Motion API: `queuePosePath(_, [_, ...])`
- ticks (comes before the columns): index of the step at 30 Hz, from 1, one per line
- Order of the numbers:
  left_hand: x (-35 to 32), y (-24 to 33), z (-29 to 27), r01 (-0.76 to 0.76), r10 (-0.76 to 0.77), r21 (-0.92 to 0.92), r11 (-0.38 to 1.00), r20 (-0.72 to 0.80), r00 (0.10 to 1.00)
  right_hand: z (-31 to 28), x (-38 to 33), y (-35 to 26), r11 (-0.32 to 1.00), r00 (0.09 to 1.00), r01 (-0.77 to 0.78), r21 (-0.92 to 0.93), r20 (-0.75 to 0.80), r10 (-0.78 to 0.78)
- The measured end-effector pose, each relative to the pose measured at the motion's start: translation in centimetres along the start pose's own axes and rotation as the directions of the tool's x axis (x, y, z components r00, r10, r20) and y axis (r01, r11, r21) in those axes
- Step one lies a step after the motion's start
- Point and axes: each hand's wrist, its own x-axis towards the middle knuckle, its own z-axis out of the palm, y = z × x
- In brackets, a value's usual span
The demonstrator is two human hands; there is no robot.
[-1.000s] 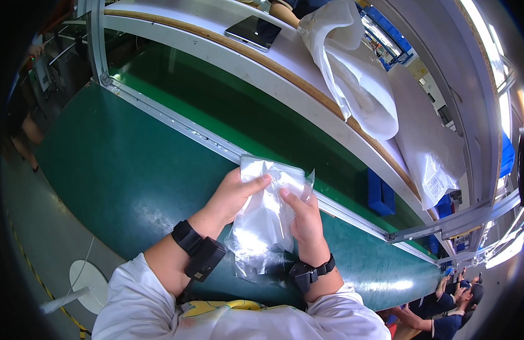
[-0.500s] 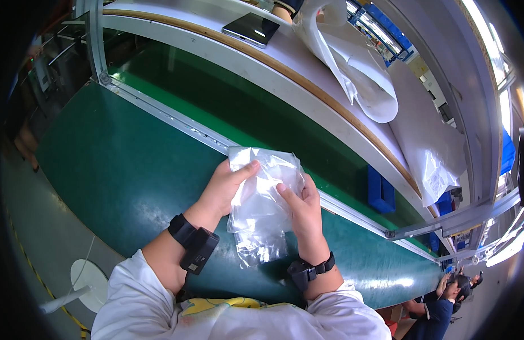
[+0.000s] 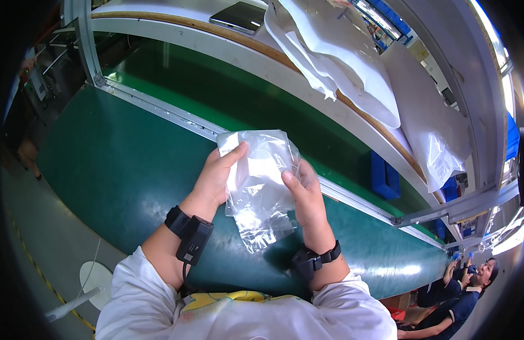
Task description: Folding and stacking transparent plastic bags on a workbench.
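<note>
Above the green counter (image 3: 103, 164), both hands have lifted the clear plastic bag (image 3: 259, 187) higher; left hand (image 3: 213, 178) and right hand (image 3: 304, 195) fingers stay clamped on its sides.

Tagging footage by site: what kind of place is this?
Likely a factory assembly or packing line: a long green conveyor belt, an overhead shelf stacked with white bags, and both hands working a clear plastic bag.

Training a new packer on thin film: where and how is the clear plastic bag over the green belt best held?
Grip the clear plastic bag by its two upper side edges, one from each side, as the left hand and right hand do. It is limp and crinkled, and its lower part hangs loose, so pinching both edges keeps it spread.
</note>
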Motion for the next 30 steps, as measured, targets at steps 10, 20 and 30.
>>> queuePosePath(10, [0.0, -0.2, 0.3, -0.007, 0.01, 0.069, 0.998, -0.044, 0.999, -0.7, 0.7, 2.0, 0.968, 0.998, 0.032, -0.248, -0.043, -0.044])
queuePosePath(20, [-0.6, 0.0, 1.2, 0.058, -0.061, 0.091, 0.994, 0.026, 0.998, -0.9, 0.7, 1.9, 0.987, 0.995, -0.041, -0.158, -0.101, 0.025])
queuePosePath(30, [-0.3, -0.6, 0.7, 0.002, -0.004, 0.177, 0.984, 0.009, 1.0, -1.9, 1.2, 2.4, 0.987, 0.995, -0.035, -0.157, -0.102, 0.019])
